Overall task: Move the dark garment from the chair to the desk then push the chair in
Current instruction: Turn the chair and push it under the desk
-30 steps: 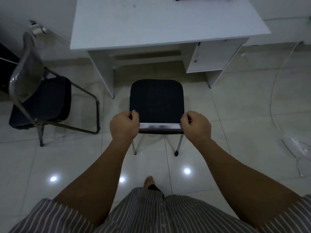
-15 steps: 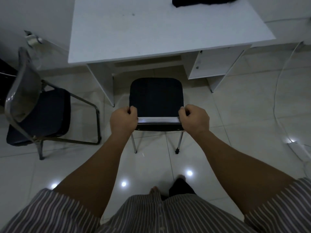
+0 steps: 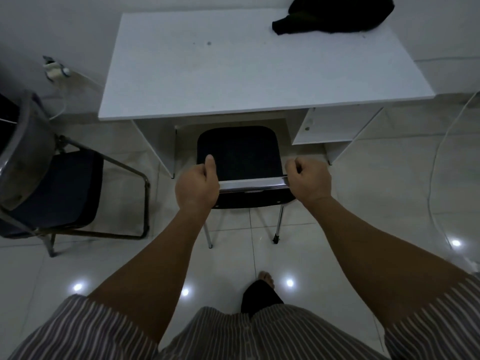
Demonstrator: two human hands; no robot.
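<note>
The dark garment (image 3: 335, 15) lies crumpled on the far right corner of the white desk (image 3: 233, 71). A black-seated chair (image 3: 239, 149) with chrome legs stands in front of me, its seat front just at the desk's near edge, in the leg opening. My left hand (image 3: 197, 188) grips the left end of the chair's backrest top, thumb raised over the seat. My right hand (image 3: 307, 181) grips the right end of the same backrest.
A second chair (image 3: 59, 188) with a clear plastic back and dark seat stands to the left of the desk. The desk has an open side cabinet (image 3: 327, 126) on the right. A white cable (image 3: 439, 162) runs over the tiled floor at right. My foot (image 3: 265, 281) is behind the chair.
The chair has slid forward toward the desk, its seat now reaching the desk's edge. I stepped forward with it, and more of the desk and garment came into view.
</note>
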